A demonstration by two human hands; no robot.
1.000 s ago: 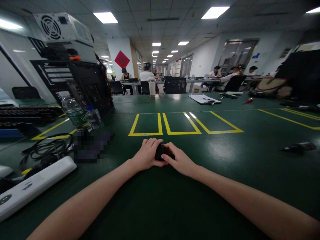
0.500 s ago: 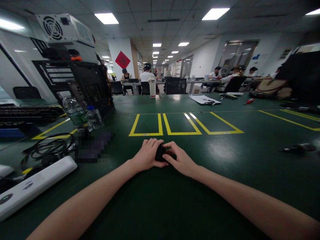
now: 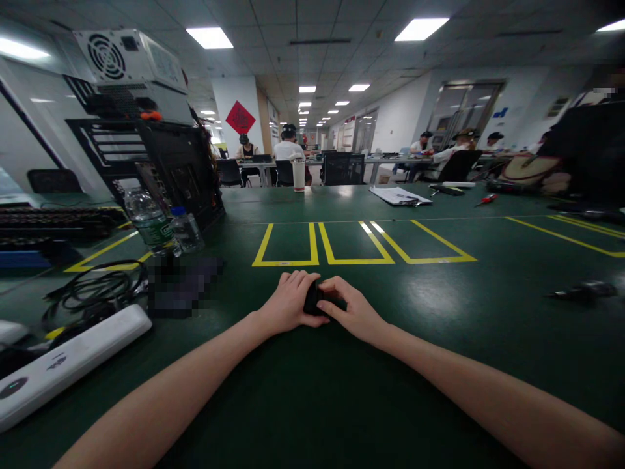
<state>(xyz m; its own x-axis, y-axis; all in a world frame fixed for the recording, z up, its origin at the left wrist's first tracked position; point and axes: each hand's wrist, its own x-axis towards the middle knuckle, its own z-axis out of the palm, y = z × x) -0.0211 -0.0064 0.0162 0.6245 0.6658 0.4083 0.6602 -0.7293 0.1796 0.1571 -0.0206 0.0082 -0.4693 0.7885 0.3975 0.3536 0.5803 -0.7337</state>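
Observation:
Both of my hands meet on the green table (image 3: 342, 404) just in front of three yellow tape boxes (image 3: 336, 244). My left hand (image 3: 288, 303) curls round a small black object (image 3: 314, 301), fingers wrapped over its left side. My right hand (image 3: 354, 312) pinches the same object from the right with thumb and fingers. Most of the small black object is hidden between the hands, so I cannot make out what it is.
At the left stand an open computer case (image 3: 161, 163) with a power supply (image 3: 131, 58) on top, two water bottles (image 3: 146, 221), tangled black cables (image 3: 97, 290) and a white power strip (image 3: 68, 361). A cup (image 3: 297, 172), papers (image 3: 399, 194) and a screwdriver (image 3: 486, 198) lie farther back. A dark tool (image 3: 583, 288) lies right. People sit at distant tables.
My right fingers have shifted slightly over the top of the black object. The hands stay in the same spot on the table.

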